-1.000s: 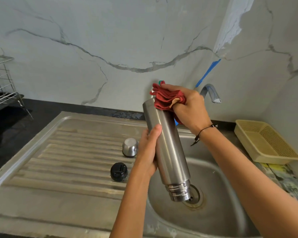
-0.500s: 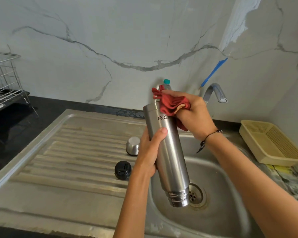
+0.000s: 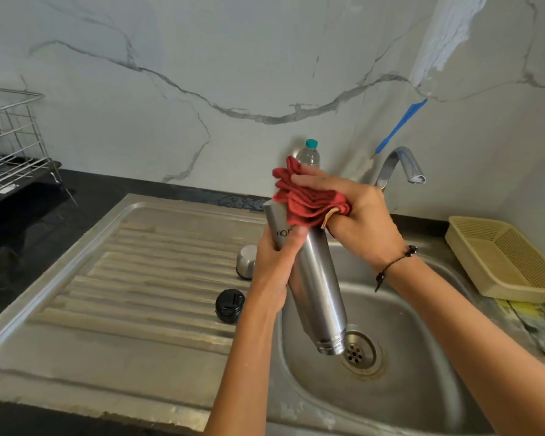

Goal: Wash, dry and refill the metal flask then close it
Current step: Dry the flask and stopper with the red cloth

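Note:
The metal flask [image 3: 320,278] hangs upside down over the sink bowl [image 3: 416,357], its open threaded mouth just above the drain. My left hand [image 3: 274,262] grips the flask's upper body. My right hand [image 3: 356,215] holds a crumpled red cloth [image 3: 306,199] pressed onto the flask's upturned base. On the ribbed drainboard [image 3: 132,278] lie the black inner stopper [image 3: 229,306] and the steel cup lid [image 3: 247,262], both to the left of my left arm.
A clear plastic water bottle [image 3: 309,154] with a teal cap stands at the wall behind the cloth. The tap [image 3: 400,165] curves over the bowl at the back right. A beige plastic basket [image 3: 510,262] sits right; a wire dish rack [image 3: 10,143] far left.
My left hand has slid higher up the flask, nearer the cloth. The flask has tilted a little more, and the cloth has shifted on its base.

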`<state>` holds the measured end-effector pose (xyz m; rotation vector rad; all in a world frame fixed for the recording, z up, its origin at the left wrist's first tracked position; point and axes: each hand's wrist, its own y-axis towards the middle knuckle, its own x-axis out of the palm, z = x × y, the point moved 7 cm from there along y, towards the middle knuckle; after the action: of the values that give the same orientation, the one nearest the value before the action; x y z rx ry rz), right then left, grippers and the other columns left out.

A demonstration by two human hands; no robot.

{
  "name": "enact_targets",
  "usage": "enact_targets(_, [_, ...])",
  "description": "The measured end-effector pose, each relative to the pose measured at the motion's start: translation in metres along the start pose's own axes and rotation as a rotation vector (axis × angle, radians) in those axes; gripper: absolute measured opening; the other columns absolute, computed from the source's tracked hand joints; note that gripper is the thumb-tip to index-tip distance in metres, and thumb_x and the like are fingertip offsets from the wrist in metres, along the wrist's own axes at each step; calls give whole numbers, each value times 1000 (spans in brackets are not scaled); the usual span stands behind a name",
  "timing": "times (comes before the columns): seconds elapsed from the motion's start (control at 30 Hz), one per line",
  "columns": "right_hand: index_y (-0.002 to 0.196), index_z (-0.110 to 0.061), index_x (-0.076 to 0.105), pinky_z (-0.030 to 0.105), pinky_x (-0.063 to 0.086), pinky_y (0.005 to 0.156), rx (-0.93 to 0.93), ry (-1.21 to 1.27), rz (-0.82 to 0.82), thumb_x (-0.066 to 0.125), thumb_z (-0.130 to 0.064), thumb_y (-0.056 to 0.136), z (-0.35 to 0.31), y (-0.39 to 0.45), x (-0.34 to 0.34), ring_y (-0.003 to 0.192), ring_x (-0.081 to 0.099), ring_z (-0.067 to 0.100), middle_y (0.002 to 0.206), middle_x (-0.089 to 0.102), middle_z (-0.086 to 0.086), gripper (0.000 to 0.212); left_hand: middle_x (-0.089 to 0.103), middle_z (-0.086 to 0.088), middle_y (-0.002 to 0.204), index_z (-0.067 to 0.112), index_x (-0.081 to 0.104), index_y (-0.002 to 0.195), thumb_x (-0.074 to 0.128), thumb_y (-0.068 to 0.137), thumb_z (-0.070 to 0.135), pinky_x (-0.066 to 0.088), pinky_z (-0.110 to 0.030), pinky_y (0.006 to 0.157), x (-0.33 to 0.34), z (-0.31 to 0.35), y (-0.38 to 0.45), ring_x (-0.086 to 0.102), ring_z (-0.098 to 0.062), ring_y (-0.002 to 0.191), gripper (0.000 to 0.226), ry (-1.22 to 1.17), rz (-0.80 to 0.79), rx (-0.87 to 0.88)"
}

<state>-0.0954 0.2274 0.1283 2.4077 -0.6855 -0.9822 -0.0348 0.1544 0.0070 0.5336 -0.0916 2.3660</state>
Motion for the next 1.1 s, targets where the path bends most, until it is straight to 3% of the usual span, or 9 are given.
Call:
enact_targets(0.17, [111, -13, 67, 28, 43, 102, 140, 100, -61, 53, 10, 74, 19, -1, -3, 112, 59, 9, 116, 66, 2, 45, 68, -2, 88, 19, 63, 101, 73, 51, 51, 53, -34, 77, -5, -6, -4, 64, -19, 86, 60, 62, -70, -42])
enact_targets(0.3, [109, -10, 68, 20, 50, 83, 269, 158, -197, 53, 13, 81, 29, -7, -12, 92, 67, 10, 99, 72, 2, 40, 68, -4, 90, 21, 64, 102, 72, 53, 48, 53, -42, 81, 1, -11, -8, 64, -22, 87, 57, 135, -188, -30])
enact_targets(0.43, [106, -19, 71, 15, 48, 87, 319, -122, -366, 46, 17, 75, 35, -3, -25, 91, 65, -1, 94, 72, -11, 53, 71, 6, 87, 28, 60, 101, 74, 53, 45, 54, -31, 78, 12, -15, -11, 66, -14, 85, 53, 280, -330, 7])
enact_targets(0.5, [105, -20, 71, 14, 49, 85, 289, -233, -267, 46, 15, 73, 31, 4, -36, 85, 62, -5, 91, 72, -10, 54, 71, 5, 95, 32, 58, 107, 77, 54, 44, 55, -36, 82, 17, -15, -9, 67, -15, 91, 57, 355, -352, 36])
enact_targets(0.6, [110, -17, 69, 13, 44, 95, 133, -253, -124, 47, 11, 73, 3, 7, -42, 101, 60, -1, 109, 70, 1, 51, 69, 7, 99, 33, 55, 113, 78, 56, 46, 54, -34, 85, 17, -9, -5, 66, -12, 94, 63, 381, -276, 93])
enact_targets(0.73, [115, -20, 67, 26, 48, 93, -74, -459, -402, 39, -7, 58, -34, -10, -5, 114, 58, 14, 125, 61, 0, 64, 70, 5, 100, 16, 56, 120, 80, 53, 47, 52, -25, 85, 11, -2, -2, 66, -7, 99, 77, 343, -114, 180])
enact_targets(0.83, [118, -26, 65, 36, 47, 95, 10, -449, -445, 36, -11, 56, -37, -11, 1, 120, 55, 15, 129, 58, -2, 70, 69, 1, 105, 12, 54, 123, 82, 53, 45, 54, -33, 87, 9, 0, -3, 66, -12, 101, 82, 317, 22, 238])
enact_targets(0.97, [124, -35, 58, 35, 48, 83, 87, -549, -466, 43, -6, 65, -36, -3, -3, 97, 63, 21, 119, 65, -6, 67, 72, 5, 93, 10, 59, 115, 78, 55, 52, 55, -29, 78, 18, 7, -7, 67, -5, 89, 76, 410, 120, 324])
enact_targets(1.1, [134, -33, 48, 26, 36, 70, 175, -647, -481, 48, -1, 75, -33, -4, -6, 72, 47, 16, 74, 57, -13, 67, 67, 16, 79, 13, 59, 110, 73, 49, 57, 47, -10, 64, 20, 11, -14, 63, 8, 76, 76, 457, 182, 349])
